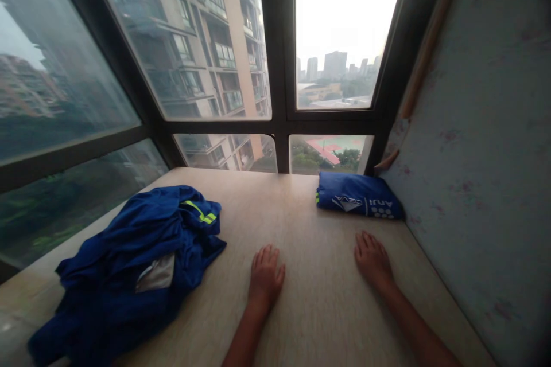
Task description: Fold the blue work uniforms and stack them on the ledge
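Here, in the head view, both hands lie flat and spread on the wooden ledge (301,309), holding nothing: the left hand (266,273) at six o'clock, the right hand (372,259) at about five. One folded blue garment (357,196) sits near the right hand, at its twelve o'clock, against the wall. One crumpled blue jacket (129,266) lies at eight o'clock; possibly more than one piece, the heap hides it. Its lower edge nears the ledge's rim and could slide off if tugged.
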The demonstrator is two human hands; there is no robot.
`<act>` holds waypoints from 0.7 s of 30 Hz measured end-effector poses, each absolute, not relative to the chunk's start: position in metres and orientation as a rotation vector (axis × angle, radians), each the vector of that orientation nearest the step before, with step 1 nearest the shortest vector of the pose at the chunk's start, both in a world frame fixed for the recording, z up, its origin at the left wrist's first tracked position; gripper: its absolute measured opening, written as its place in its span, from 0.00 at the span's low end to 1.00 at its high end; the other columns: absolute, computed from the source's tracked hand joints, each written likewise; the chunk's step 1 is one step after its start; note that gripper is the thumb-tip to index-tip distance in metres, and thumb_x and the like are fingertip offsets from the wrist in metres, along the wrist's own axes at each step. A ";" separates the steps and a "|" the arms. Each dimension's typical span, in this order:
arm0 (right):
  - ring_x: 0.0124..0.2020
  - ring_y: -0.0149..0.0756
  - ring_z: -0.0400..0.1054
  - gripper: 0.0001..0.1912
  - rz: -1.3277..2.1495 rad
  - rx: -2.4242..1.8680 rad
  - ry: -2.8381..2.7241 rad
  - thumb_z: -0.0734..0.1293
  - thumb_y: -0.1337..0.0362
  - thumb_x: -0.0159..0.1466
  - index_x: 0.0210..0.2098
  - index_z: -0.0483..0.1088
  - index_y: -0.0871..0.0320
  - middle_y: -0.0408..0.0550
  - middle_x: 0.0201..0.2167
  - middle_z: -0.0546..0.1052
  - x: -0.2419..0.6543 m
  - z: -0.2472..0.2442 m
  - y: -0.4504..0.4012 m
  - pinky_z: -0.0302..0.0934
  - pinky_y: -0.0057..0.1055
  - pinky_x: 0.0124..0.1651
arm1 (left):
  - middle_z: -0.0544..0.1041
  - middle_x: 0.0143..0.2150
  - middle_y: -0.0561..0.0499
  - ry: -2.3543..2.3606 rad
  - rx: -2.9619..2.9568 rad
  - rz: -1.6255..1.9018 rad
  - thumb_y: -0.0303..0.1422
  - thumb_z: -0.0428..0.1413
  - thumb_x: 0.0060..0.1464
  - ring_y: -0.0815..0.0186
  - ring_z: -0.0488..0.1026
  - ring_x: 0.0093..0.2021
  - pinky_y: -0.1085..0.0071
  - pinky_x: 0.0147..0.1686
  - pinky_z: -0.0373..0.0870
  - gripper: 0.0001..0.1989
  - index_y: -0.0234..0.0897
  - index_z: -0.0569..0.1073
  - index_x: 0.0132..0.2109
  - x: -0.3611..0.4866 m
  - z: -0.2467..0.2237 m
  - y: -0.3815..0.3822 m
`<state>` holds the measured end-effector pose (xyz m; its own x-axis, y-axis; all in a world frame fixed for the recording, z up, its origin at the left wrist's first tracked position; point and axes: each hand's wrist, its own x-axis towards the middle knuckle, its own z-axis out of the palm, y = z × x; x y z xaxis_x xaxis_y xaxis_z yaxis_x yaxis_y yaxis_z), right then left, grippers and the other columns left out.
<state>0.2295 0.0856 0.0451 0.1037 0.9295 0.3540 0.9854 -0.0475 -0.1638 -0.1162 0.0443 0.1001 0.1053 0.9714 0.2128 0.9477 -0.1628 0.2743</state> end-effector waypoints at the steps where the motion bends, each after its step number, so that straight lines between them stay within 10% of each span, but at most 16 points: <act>1: 0.64 0.52 0.58 0.27 -0.221 -2.023 -1.884 0.52 0.62 0.66 0.59 0.69 0.63 0.61 0.62 0.68 0.229 0.042 0.079 0.50 0.47 0.63 | 0.67 0.65 0.36 1.971 2.265 0.538 0.34 0.49 0.60 0.49 0.61 0.66 0.49 0.66 0.54 0.24 0.31 0.70 0.61 -0.115 0.101 0.043; 9: 0.64 0.55 0.57 0.28 -0.267 -1.934 -1.963 0.51 0.59 0.66 0.58 0.69 0.64 0.63 0.63 0.67 0.231 0.021 0.039 0.52 0.50 0.62 | 0.73 0.60 0.41 2.041 2.177 0.740 0.28 0.52 0.55 0.57 0.69 0.61 0.66 0.62 0.63 0.25 0.30 0.70 0.60 -0.169 0.140 0.060; 15: 0.63 0.54 0.58 0.27 -0.285 -1.929 -1.954 0.52 0.60 0.66 0.57 0.70 0.64 0.62 0.62 0.67 0.228 0.030 0.034 0.52 0.50 0.62 | 0.53 0.71 0.29 2.615 1.946 0.969 0.36 0.49 0.61 0.40 0.43 0.71 0.36 0.65 0.29 0.32 0.25 0.55 0.69 -0.282 0.231 0.086; 21: 0.63 0.53 0.57 0.27 -0.301 -1.957 -1.945 0.52 0.60 0.66 0.57 0.70 0.65 0.61 0.62 0.67 0.224 0.034 0.034 0.51 0.48 0.62 | 0.57 0.66 0.23 3.000 1.437 0.633 0.57 0.51 0.54 0.31 0.61 0.62 0.39 0.54 0.61 0.47 0.32 0.52 0.70 -0.384 0.243 0.099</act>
<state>0.2245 0.0342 0.0341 0.0276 0.9166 0.3989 0.9943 0.0159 -0.1054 -0.3842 0.0990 0.2427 -0.6152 0.6956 0.3710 0.7862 0.5761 0.2237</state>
